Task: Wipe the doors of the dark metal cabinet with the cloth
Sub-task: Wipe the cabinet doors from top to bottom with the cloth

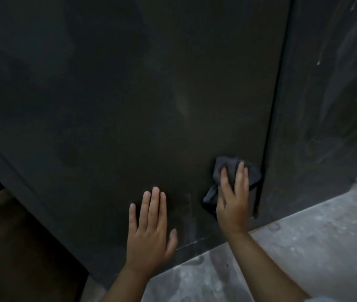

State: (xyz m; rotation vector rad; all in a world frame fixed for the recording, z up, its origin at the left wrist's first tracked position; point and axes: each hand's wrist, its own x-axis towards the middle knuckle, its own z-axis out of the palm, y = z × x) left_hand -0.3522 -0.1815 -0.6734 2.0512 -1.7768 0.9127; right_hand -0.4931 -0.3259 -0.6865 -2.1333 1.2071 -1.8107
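From my head camera, the dark metal cabinet (129, 94) fills nearly the whole view, and I place everything against the vertical seam (267, 149) where its two doors meet. The left door (107, 105) spreads wide to the left of that seam, dull and smudged, with pale scuffs near its bottom edge. The right door (317, 105) stands on the other side of the seam, streaked with light drips near the top.

My right hand (233, 201) is pressed flat just left of the seam, low on the left door, fingers stretched out over the grey cloth (227, 168). The cloth is bunched under my palm, its upper folds showing above my fingertips and a darker tail hanging to the left of my wrist. Its right edge reaches almost to the seam.

My left hand (150, 234) lies further left of the seam, palm flat against the same door, fingers spread and holding nothing.

Below the seam, the cabinet's bottom edge meets a pale, stained concrete floor (304, 247).
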